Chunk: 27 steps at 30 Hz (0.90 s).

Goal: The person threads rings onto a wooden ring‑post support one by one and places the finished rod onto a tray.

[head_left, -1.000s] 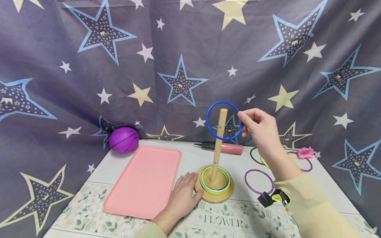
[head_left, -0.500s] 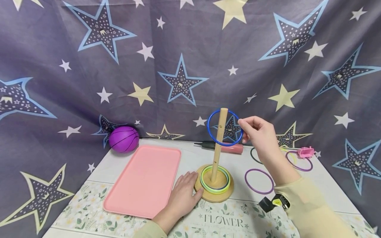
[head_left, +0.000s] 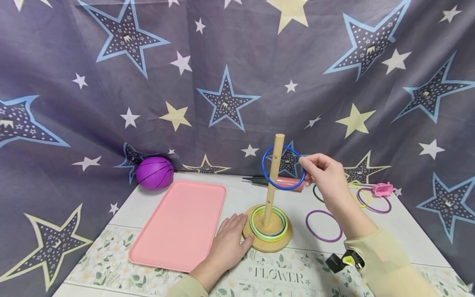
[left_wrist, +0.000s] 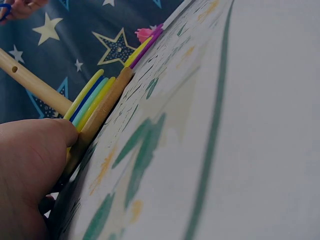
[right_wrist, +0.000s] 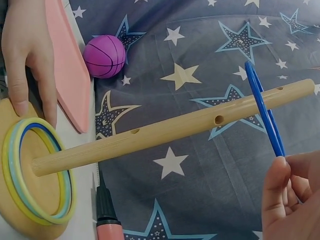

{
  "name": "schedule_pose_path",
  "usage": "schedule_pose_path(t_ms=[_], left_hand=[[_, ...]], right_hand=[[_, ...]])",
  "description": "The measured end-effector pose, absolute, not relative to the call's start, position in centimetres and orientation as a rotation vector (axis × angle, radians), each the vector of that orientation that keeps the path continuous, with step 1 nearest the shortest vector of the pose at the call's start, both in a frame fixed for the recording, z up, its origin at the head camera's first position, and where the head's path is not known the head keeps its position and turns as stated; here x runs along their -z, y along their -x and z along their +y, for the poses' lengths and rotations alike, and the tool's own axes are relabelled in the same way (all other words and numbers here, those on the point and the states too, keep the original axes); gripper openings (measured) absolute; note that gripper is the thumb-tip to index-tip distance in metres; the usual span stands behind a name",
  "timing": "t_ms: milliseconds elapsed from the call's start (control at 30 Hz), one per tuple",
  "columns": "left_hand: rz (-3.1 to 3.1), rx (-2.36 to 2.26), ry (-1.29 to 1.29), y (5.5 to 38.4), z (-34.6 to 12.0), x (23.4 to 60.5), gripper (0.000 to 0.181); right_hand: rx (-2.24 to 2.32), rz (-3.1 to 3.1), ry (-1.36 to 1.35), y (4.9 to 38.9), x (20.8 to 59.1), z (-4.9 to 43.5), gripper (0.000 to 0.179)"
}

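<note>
My right hand [head_left: 324, 175] pinches a blue ring [head_left: 283, 189] at its right side between thumb and fingertips. In the right wrist view, the blue ring [right_wrist: 263, 106] encircles the upper part of a wooden peg [right_wrist: 175, 133], whose tip sticks out beyond it. The peg rises from a round wooden base [head_left: 271, 247]. Several yellow, blue and light green rings [left_wrist: 90, 102] lie stacked on that base around the peg's foot. My left hand [head_left: 230, 243] rests at the base's left edge, fingers extended, its thumb against the edge in the left wrist view.
A pink tray [head_left: 182, 222] lies on the left, with a purple ball [head_left: 154, 173] behind it. Behind the peg is a pink-and-black pump [head_left: 289, 182]. A purple ring [head_left: 306, 225], more rings and a small pink object [head_left: 382, 189] lie on the right.
My right hand has lowered the blue ring from around the peg's tip to below it, shifting slightly right. The left hand stays at the base.
</note>
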<state>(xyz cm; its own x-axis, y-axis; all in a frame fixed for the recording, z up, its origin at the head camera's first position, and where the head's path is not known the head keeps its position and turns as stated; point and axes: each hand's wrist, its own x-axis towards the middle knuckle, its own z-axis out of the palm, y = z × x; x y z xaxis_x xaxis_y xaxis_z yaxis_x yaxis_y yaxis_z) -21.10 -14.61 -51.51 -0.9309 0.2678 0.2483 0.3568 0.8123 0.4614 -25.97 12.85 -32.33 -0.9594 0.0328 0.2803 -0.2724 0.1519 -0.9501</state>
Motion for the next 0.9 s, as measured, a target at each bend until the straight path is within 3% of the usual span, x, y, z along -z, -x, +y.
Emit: schedule_pose_path(t_ms=[900], left_hand=[[-2.837,0.774,0.475,21.1,-14.5,51.5,0.065]], right_hand=[[-1.992,-2.198,-0.158,25.6,35.3,13.8,0.018]])
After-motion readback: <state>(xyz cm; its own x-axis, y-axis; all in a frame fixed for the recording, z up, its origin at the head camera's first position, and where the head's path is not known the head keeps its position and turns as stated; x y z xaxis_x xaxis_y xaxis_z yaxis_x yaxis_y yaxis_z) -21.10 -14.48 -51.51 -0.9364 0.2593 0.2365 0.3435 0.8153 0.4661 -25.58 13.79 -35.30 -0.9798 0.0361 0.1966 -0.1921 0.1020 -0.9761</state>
